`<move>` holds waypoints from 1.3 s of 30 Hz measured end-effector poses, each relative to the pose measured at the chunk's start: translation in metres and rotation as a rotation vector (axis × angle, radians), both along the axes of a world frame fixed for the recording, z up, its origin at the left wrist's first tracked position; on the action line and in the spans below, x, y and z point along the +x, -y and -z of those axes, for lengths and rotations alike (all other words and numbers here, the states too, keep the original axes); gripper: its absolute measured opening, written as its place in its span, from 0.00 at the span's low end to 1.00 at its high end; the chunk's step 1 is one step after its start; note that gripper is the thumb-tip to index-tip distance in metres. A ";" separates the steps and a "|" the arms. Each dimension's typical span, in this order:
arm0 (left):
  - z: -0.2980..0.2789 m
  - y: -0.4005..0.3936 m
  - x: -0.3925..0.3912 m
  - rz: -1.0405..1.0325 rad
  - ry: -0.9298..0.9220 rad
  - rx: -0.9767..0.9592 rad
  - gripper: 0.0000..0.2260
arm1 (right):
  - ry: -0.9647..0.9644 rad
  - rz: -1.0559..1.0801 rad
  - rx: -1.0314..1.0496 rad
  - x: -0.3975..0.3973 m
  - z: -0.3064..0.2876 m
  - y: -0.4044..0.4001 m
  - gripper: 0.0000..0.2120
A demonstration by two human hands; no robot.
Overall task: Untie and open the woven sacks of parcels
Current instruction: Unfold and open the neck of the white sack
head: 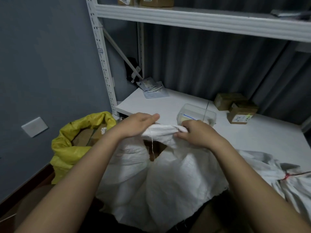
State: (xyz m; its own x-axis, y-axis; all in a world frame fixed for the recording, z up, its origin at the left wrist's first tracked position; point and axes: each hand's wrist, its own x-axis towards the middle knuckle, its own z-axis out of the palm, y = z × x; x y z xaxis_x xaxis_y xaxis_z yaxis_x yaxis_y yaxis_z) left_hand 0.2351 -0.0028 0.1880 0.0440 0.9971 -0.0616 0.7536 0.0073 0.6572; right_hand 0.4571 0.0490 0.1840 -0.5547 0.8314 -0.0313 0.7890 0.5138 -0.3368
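white sack [168, 179] mouth bunched btwn both hands: left hand [139, 122] & right hand [196, 133] gripping it.

The white sack [176, 179] is woven plastic cloth, matt and crinkled, with a frayed lower edge and a thin pale thread [152, 145] hanging from its mouth. The yellow sack [67, 148] is the same weave but shinier. The shelf rack [102, 52] is white painted metal with punched holes; its lower shelf [168, 105] is smooth and matt. The boxes [242, 113] are brown cardboard with paper labels. The container [196, 115] is clear glossy plastic.
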 end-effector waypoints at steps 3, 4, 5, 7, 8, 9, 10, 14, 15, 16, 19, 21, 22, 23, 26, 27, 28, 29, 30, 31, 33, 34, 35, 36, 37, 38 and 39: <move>-0.011 -0.006 0.005 0.106 -0.095 0.076 0.30 | -0.028 0.112 0.143 -0.006 -0.011 -0.011 0.16; -0.020 -0.010 0.003 0.078 -0.096 0.126 0.29 | -0.040 0.145 0.309 -0.008 -0.021 -0.017 0.17; -0.028 -0.016 -0.001 0.027 -0.083 0.199 0.28 | -0.031 0.153 0.512 -0.010 -0.033 -0.025 0.17; -0.048 -0.024 -0.008 -0.110 -0.080 0.353 0.24 | -0.004 0.149 0.870 -0.012 -0.056 -0.036 0.17; -0.055 -0.027 -0.011 -0.159 -0.134 0.401 0.23 | -0.007 0.165 0.911 -0.013 -0.063 -0.038 0.16; -0.058 -0.030 -0.013 -0.186 -0.212 0.412 0.23 | -0.017 0.174 0.841 -0.014 -0.067 -0.037 0.15; -0.058 -0.030 -0.015 -0.183 -0.263 0.393 0.22 | -0.043 0.155 0.685 -0.013 -0.064 -0.036 0.14; -0.046 -0.031 -0.021 -0.043 0.128 0.234 0.15 | -0.360 -0.050 -0.297 0.004 -0.046 -0.033 0.18; -0.043 -0.030 -0.023 -0.034 0.223 0.211 0.14 | -0.439 -0.065 -0.400 0.009 -0.041 -0.034 0.17; -0.040 -0.029 -0.026 -0.045 0.271 0.188 0.13 | -0.522 -0.053 -0.445 0.013 -0.034 -0.035 0.16; -0.037 -0.025 -0.031 -0.023 0.320 0.185 0.11 | -0.734 -0.023 -0.458 0.014 -0.024 -0.028 0.11; -0.036 -0.024 -0.031 0.067 0.290 0.227 0.08 | -0.807 0.053 -0.512 0.012 -0.024 -0.022 0.08; -0.035 -0.023 -0.030 0.108 0.259 0.233 0.10 | -0.862 0.091 -0.647 0.012 -0.025 -0.022 0.09; -0.034 -0.022 -0.029 0.130 0.217 0.223 0.13 | -0.932 0.130 -0.836 0.013 -0.025 -0.022 0.11; -0.036 -0.018 -0.030 0.138 -0.037 0.180 0.26 | -1.020 0.244 -1.225 0.013 -0.026 -0.023 0.13; -0.037 -0.018 -0.030 0.142 -0.189 0.183 0.29 | -1.011 0.262 -1.238 0.011 -0.025 -0.022 0.13; -0.040 -0.016 -0.026 0.144 -0.332 0.188 0.30 | -1.010 0.278 -1.229 0.009 -0.023 -0.022 0.13; -0.041 -0.015 -0.018 0.146 -0.427 0.199 0.30 | -1.024 0.282 -1.229 0.007 -0.023 -0.020 0.13; -0.042 -0.014 -0.006 0.150 -0.463 0.215 0.29 | -1.040 0.273 -1.238 0.004 -0.025 -0.018 0.13; -0.041 -0.013 0.007 0.163 -0.461 0.233 0.26 | -1.052 0.274 -1.243 0.003 -0.027 -0.016 0.14; -0.031 -0.014 0.032 0.209 -0.404 0.280 0.18 | -1.073 0.283 -1.232 0.003 -0.032 -0.014 0.14; -0.026 -0.016 0.039 0.221 -0.329 0.291 0.14 | -1.071 0.289 -1.183 0.002 -0.033 -0.014 0.14; -0.021 -0.020 0.041 0.206 -0.208 0.296 0.10 | -1.039 0.300 -1.057 0.002 -0.032 -0.014 0.14; -0.021 -0.026 0.039 0.186 -0.075 0.297 0.09 | -0.971 0.303 -0.870 0.003 -0.029 -0.013 0.13; -0.022 -0.032 0.035 0.169 0.034 0.283 0.09 | -0.874 0.305 -0.674 0.005 -0.027 -0.010 0.15; -0.026 -0.036 0.032 0.159 0.115 0.259 0.09 | -0.769 0.291 -0.490 0.009 -0.025 -0.007 0.17; -0.030 -0.040 0.031 0.152 0.174 0.219 0.10 | -0.672 0.255 -0.337 0.011 -0.024 -0.003 0.18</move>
